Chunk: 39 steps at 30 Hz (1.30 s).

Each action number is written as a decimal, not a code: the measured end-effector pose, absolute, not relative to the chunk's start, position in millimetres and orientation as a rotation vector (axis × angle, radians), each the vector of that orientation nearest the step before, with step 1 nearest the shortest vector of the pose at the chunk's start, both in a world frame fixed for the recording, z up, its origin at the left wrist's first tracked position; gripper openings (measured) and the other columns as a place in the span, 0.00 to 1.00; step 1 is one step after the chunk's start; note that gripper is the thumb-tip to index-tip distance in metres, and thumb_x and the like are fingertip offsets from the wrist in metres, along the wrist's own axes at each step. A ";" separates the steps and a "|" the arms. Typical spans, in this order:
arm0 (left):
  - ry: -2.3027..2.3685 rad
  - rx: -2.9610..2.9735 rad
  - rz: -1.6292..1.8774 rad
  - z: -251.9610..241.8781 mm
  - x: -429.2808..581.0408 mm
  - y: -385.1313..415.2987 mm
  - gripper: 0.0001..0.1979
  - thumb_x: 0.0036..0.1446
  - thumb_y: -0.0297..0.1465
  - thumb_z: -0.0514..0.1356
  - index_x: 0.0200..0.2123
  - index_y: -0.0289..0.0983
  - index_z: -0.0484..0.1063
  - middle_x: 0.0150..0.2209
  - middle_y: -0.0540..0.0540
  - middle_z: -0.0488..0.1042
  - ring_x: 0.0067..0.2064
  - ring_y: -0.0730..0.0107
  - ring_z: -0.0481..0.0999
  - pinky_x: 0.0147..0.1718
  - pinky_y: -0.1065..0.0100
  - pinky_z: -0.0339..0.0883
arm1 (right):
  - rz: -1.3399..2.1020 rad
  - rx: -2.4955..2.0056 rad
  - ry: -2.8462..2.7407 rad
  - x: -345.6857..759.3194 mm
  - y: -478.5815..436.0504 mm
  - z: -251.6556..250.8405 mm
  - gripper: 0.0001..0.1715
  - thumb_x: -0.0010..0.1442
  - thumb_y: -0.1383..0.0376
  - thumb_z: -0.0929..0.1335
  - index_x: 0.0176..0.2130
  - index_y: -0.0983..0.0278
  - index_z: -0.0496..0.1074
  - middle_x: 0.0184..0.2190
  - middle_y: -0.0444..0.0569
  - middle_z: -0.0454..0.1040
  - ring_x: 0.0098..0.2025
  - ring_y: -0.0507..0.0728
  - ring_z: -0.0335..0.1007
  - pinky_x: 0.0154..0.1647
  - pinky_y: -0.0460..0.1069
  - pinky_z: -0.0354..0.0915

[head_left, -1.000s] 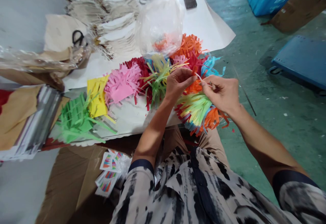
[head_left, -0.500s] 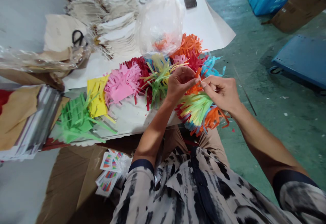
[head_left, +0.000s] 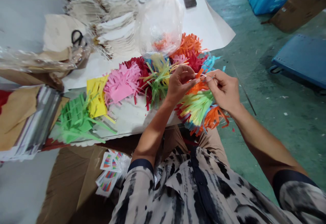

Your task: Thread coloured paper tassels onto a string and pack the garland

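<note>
My left hand (head_left: 179, 84) is closed in a pinch on an orange paper tassel (head_left: 199, 87) at the table's near right edge. Thumb and forefinger of my right hand (head_left: 225, 89) pinch a thin white string (head_left: 203, 75), a short length of which shows between my hands. Right below them hangs a bunch of fringed paper tassels (head_left: 198, 106) in light green, yellow, orange, red and blue. Yellow-and-green fringe (head_left: 159, 76) lies just left of my left hand. Further left are a pink tassel (head_left: 123, 83), a yellow tassel (head_left: 97, 96) and a green tassel (head_left: 76, 117).
A clear plastic bag (head_left: 159, 20) with orange scraps stands behind the tassels. Stacks of off-white bundles (head_left: 117, 23), black-handled scissors (head_left: 77, 37) and a dark flat box (head_left: 189, 0) lie on the table. A blue trolley (head_left: 302, 59) stands on the floor at right.
My right hand has drawn slightly to the right, away from my left hand, and more of the white string shows between them. My left hand has stayed nearly still.
</note>
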<state>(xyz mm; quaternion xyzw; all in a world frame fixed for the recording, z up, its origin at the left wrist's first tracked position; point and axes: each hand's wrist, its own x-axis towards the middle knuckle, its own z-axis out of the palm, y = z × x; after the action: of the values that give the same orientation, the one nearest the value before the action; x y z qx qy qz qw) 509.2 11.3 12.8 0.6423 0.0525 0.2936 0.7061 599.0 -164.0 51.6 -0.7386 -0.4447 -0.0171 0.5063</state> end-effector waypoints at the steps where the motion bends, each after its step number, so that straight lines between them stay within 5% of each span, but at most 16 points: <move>1: 0.111 1.428 0.654 13.4 509.4 11.3 0.21 0.51 0.36 0.81 0.41 0.43 0.74 0.37 0.52 0.80 0.42 0.71 0.82 0.46 0.63 0.80 | -0.046 -1.773 -1.063 599.0 -164.5 50.7 0.25 0.75 0.43 0.66 0.40 0.56 0.79 0.21 0.40 0.58 0.23 0.53 0.54 0.31 0.53 0.58; 11: 0.147 1.482 0.639 16.7 510.3 6.7 0.22 0.50 0.27 0.78 0.46 0.44 0.74 0.35 0.55 0.79 0.39 0.72 0.81 0.45 0.64 0.78 | -0.097 -1.950 -1.116 605.7 -164.8 45.2 0.16 0.69 0.50 0.72 0.47 0.57 0.77 0.22 0.39 0.67 0.23 0.53 0.60 0.31 0.53 0.58; 16: 0.140 1.545 0.644 19.7 510.1 5.9 0.21 0.50 0.24 0.77 0.42 0.42 0.72 0.34 0.55 0.78 0.36 0.72 0.79 0.44 0.62 0.75 | 0.025 -1.846 -1.181 610.8 -165.6 49.5 0.28 0.65 0.55 0.73 0.62 0.56 0.74 0.28 0.39 0.70 0.25 0.53 0.62 0.32 0.52 0.61; 22: 0.135 1.706 0.685 30.8 507.4 -2.1 0.19 0.53 0.18 0.72 0.40 0.43 0.71 0.34 0.55 0.76 0.36 0.73 0.78 0.44 0.64 0.70 | -0.167 -1.856 -1.212 607.9 -162.0 49.8 0.13 0.68 0.54 0.73 0.46 0.58 0.83 0.42 0.50 0.79 0.35 0.56 0.71 0.38 0.54 0.65; 28: 0.126 1.818 0.728 33.0 508.1 -3.9 0.14 0.54 0.20 0.72 0.38 0.43 0.75 0.32 0.55 0.77 0.34 0.72 0.76 0.42 0.66 0.69 | -0.129 -1.683 -1.039 619.7 -157.7 58.0 0.14 0.69 0.51 0.75 0.36 0.57 0.81 0.45 0.51 0.83 0.50 0.61 0.78 0.45 0.56 0.67; 32: 0.034 2.068 0.768 33.8 510.0 -5.0 0.10 0.57 0.22 0.71 0.33 0.42 0.76 0.33 0.52 0.78 0.37 0.68 0.75 0.43 0.63 0.69 | -0.157 -1.386 -0.792 650.0 -159.2 67.7 0.21 0.66 0.46 0.78 0.35 0.58 0.75 0.38 0.54 0.82 0.42 0.61 0.80 0.44 0.56 0.68; 35: -0.035 2.207 0.736 29.4 513.3 -13.9 0.07 0.63 0.24 0.68 0.35 0.42 0.78 0.36 0.48 0.82 0.40 0.64 0.78 0.47 0.61 0.70 | -0.214 -1.341 -0.725 659.8 -163.4 70.8 0.24 0.65 0.44 0.78 0.36 0.57 0.71 0.31 0.51 0.77 0.34 0.59 0.77 0.34 0.53 0.66; 39: -0.130 2.291 0.544 11.1 518.6 -28.8 0.04 0.68 0.32 0.66 0.39 0.40 0.80 0.40 0.45 0.84 0.43 0.62 0.80 0.51 0.58 0.71 | -0.150 -1.218 -0.608 648.5 -167.2 70.0 0.19 0.66 0.49 0.77 0.40 0.56 0.71 0.24 0.40 0.64 0.20 0.51 0.59 0.17 0.50 0.51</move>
<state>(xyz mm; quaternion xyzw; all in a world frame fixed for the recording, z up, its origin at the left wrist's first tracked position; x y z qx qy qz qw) 518.6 -28.8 11.1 0.8979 -0.0510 0.2131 0.3817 648.5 -167.2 70.0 -0.5624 -0.2809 -0.0691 0.7746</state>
